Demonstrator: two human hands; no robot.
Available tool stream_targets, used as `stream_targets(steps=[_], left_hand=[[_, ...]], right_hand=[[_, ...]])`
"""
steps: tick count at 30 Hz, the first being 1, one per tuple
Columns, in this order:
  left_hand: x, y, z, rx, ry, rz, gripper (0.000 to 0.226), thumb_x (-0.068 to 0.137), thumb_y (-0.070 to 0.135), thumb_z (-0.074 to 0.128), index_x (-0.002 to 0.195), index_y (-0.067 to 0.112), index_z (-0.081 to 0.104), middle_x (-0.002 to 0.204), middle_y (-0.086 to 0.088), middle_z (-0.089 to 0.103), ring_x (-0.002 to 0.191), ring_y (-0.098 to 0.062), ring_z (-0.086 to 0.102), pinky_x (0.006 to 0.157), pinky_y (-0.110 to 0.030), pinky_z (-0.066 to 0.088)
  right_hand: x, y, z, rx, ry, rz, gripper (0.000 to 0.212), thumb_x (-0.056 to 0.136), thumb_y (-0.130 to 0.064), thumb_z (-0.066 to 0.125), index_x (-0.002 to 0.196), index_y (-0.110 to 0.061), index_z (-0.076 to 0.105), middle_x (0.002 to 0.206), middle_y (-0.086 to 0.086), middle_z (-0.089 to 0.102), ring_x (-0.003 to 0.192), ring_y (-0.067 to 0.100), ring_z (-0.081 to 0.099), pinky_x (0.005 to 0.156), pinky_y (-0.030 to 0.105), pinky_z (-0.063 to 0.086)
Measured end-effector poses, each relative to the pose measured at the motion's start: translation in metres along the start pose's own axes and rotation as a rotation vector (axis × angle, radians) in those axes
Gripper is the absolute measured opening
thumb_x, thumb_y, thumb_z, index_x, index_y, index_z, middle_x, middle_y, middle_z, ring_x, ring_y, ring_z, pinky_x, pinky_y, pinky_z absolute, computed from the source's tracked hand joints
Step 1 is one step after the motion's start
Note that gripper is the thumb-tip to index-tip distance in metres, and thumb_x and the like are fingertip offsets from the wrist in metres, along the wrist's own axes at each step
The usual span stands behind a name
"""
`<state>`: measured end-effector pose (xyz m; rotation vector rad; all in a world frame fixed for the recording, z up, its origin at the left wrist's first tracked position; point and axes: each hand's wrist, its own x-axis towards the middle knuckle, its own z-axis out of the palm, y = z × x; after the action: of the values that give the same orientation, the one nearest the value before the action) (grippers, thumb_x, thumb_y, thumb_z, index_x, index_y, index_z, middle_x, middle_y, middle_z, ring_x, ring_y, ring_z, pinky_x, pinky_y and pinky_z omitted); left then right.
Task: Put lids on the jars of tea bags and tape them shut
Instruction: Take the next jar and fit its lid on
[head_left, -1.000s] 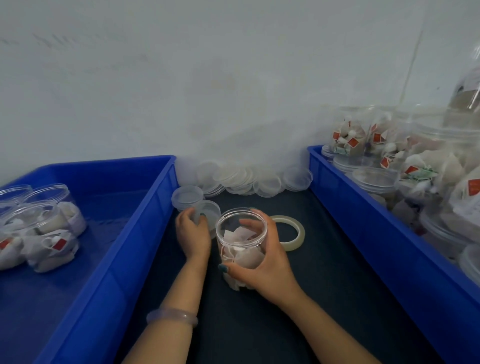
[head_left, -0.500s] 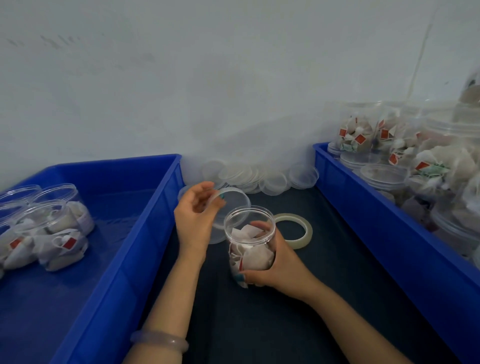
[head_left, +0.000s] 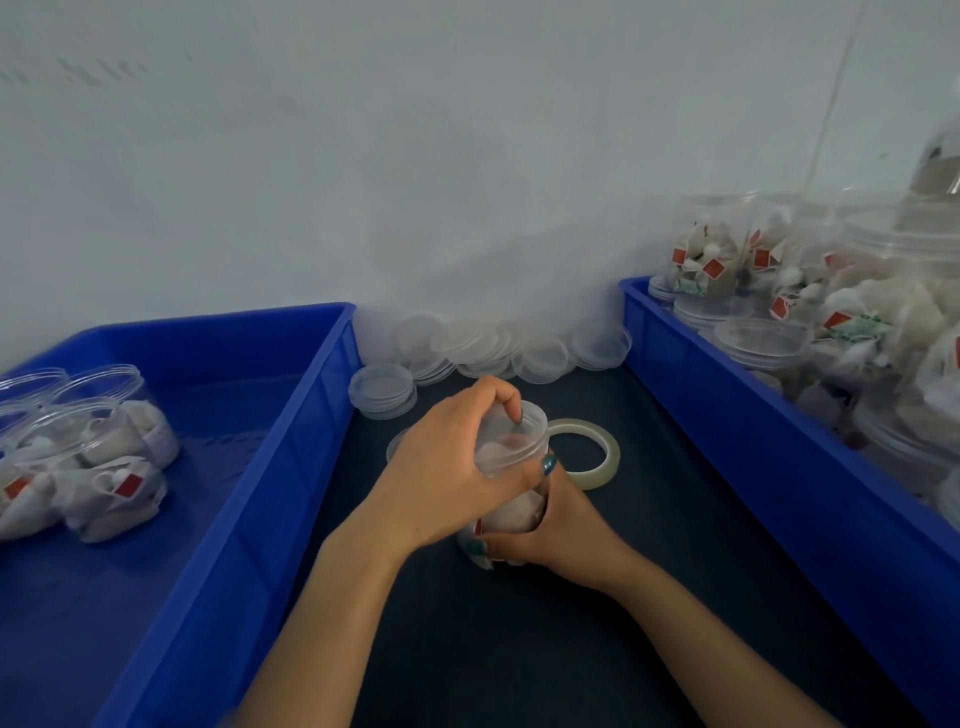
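Right now the jar of tea bags stands on the dark mat between the two blue bins, about midway across it and nearer its far edge than its near one. A clear lid sits on its mouth, apparently being pressed or turned home; whether it is fully seated I cannot tell.

The right hand is wrapped around the lower body of the jar, fingers curled round the near side and thumb up along the wall, likely to keep the jar from turning or sliding while the lid goes on. The left hand arches over the top from the left, wrist raised, fingers bent down onto the lid and thumb clamped against its rim on the near side, so the lid is gripped between thumb and fingers. Both forearms reach in from the near edge and converge on the jar.

Just beside the jar, to its right and a little farther back, lies the tape roll flat on the mat, within easy reach for sealing. A short stack of lids stands near the mat's far left corner, and loose lids are heaped along the far edge against the wall.

The left bin holds a few jars lying on their sides; the right bin is crowded with filled jars, some visibly without lids.
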<state>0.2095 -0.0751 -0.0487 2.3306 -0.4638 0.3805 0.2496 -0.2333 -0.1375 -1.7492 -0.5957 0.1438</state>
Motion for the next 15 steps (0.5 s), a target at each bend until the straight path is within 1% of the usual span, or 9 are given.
stream_targets(steps=[2,4,7,8,9,11,12,13,15], left_hand=[[-0.001,0.002,0.003,0.100,0.032,0.024,0.036,0.080,0.062,0.062,0.105,0.046,0.042,0.113,0.021,0.056,0.108,-0.002,0.054,0.089,-0.037,0.052],[-0.002,0.005,0.006,0.216,0.046,0.044,0.039,0.081,0.066,0.053,0.112,0.048,0.038,0.116,0.021,0.053,0.107,-0.004,0.052,0.088,-0.032,0.052],[-0.005,0.008,0.015,0.486,0.056,0.048,0.064,0.083,0.078,0.029,0.140,0.048,0.028,0.140,0.010,0.045,0.126,-0.012,0.045,0.086,-0.025,0.045],[-0.005,0.009,0.017,0.560,0.054,0.035,0.071,0.082,0.081,0.019,0.146,0.049,0.023,0.146,0.008,0.040,0.130,-0.013,0.042,0.082,-0.024,0.041],[-0.005,0.010,0.019,0.608,0.047,0.017,0.074,0.082,0.081,0.012,0.149,0.050,0.021,0.149,0.007,0.035,0.133,-0.014,0.038,0.080,-0.024,0.039],[-0.005,0.014,0.025,0.646,0.051,-0.033,0.070,0.085,0.072,0.011,0.151,0.050,0.021,0.151,0.006,0.030,0.134,-0.014,0.034,0.079,-0.024,0.038],[-0.005,0.016,0.029,0.657,0.067,-0.064,0.067,0.087,0.067,0.011,0.151,0.049,0.023,0.152,0.005,0.030,0.134,-0.015,0.034,0.079,-0.025,0.039],[-0.005,0.018,0.034,0.670,0.089,-0.099,0.066,0.088,0.065,0.010,0.151,0.048,0.024,0.152,0.004,0.030,0.134,-0.016,0.034,0.081,-0.026,0.041],[-0.005,0.022,0.042,0.713,0.132,-0.158,0.067,0.089,0.066,0.010,0.150,0.046,0.027,0.152,0.002,0.032,0.133,-0.018,0.036,0.082,-0.028,0.044]], right_hand=[[0.000,0.001,-0.001,0.003,-0.002,0.008,0.082,0.067,-0.019,0.093,0.132,-0.032,0.045,0.120,-0.016,0.065,0.113,0.010,0.065,0.082,0.024,0.056],[0.000,0.003,-0.001,0.007,-0.014,0.024,0.079,0.068,-0.017,0.092,0.132,-0.025,0.048,0.118,-0.006,0.068,0.106,0.015,0.068,0.078,0.024,0.055],[0.000,0.002,0.001,-0.004,0.000,0.030,0.068,0.070,-0.010,0.089,0.128,-0.012,0.054,0.112,0.004,0.070,0.101,0.017,0.069,0.079,0.033,0.058],[-0.001,0.002,0.001,-0.006,0.006,0.018,0.064,0.071,-0.007,0.088,0.126,-0.012,0.056,0.110,0.002,0.071,0.101,0.016,0.070,0.081,0.035,0.060],[-0.002,0.001,0.002,-0.005,0.012,0.003,0.065,0.071,-0.007,0.088,0.126,-0.018,0.056,0.111,-0.002,0.071,0.103,0.013,0.069,0.084,0.034,0.060],[-0.003,0.000,0.003,-0.009,0.027,-0.009,0.079,0.068,-0.010,0.090,0.130,-0.036,0.046,0.119,-0.016,0.066,0.112,0.004,0.064,0.091,0.027,0.057],[-0.003,0.000,0.003,-0.015,0.029,-0.009,0.086,0.067,-0.013,0.090,0.131,-0.043,0.040,0.122,-0.020,0.063,0.116,0.001,0.062,0.093,0.025,0.055],[-0.003,-0.001,0.003,-0.021,0.023,-0.010,0.091,0.067,-0.016,0.091,0.134,-0.044,0.037,0.125,-0.020,0.062,0.118,0.000,0.060,0.094,0.025,0.054],[-0.002,-0.001,0.004,-0.058,0.017,-0.025,0.097,0.067,-0.022,0.092,0.143,-0.032,0.034,0.130,-0.018,0.059,0.121,0.000,0.058,0.097,0.027,0.053]])
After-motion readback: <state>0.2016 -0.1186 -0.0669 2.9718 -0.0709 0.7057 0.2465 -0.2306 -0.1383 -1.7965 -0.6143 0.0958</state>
